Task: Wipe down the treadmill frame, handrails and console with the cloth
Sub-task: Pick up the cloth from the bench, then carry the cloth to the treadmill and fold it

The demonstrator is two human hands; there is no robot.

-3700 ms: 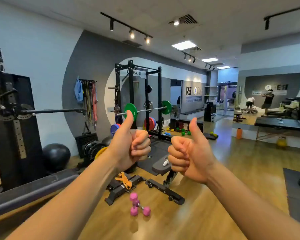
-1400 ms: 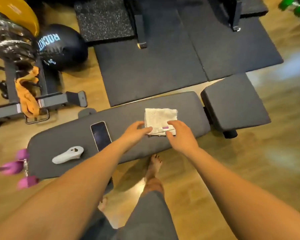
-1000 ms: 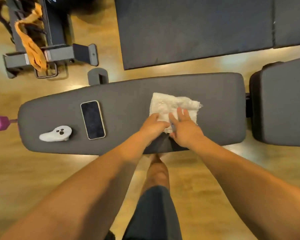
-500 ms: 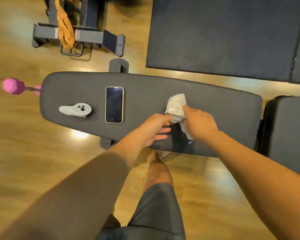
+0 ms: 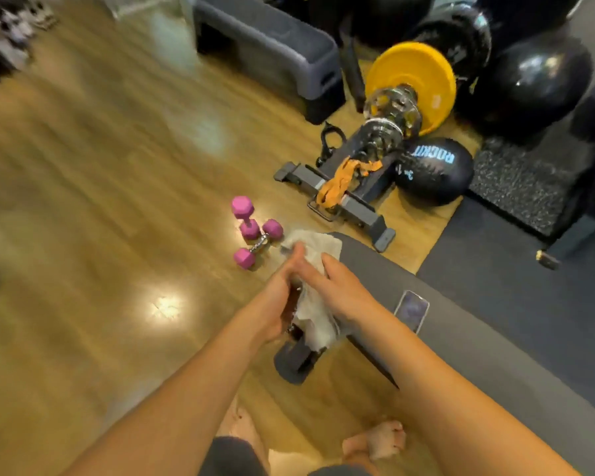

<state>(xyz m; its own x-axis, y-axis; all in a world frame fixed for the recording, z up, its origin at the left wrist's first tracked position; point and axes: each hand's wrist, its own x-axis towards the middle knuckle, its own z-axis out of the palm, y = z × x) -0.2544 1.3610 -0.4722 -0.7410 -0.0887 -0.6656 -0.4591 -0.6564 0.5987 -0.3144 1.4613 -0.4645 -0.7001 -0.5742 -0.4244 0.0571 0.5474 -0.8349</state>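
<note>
A white cloth [image 5: 315, 304] hangs between my two hands in front of me, lifted off the grey bench [image 5: 461, 331]. My left hand [image 5: 279, 297] presses against its left side with straight fingers. My right hand [image 5: 340, 286] lies over its right side, fingers spread on the fabric. The cloth's top edge [image 5: 320, 240] sticks up past my fingertips and its lower end droops near my wrists. No treadmill is in view.
A phone [image 5: 411, 309] lies on the bench to the right of my hands. Pink dumbbells [image 5: 251, 231] sit on the wooden floor just beyond. Farther back are a yellow weight plate [image 5: 423, 80], black balls [image 5: 433, 170], a grey step platform [image 5: 268, 46] and black mats [image 5: 495, 269]. My bare feet [image 5: 375, 441] are below.
Both hands have lifted the cloth off the bench and now hold it between them. My view has swung left, away from the bench toward the dumbbells and weight rack.
</note>
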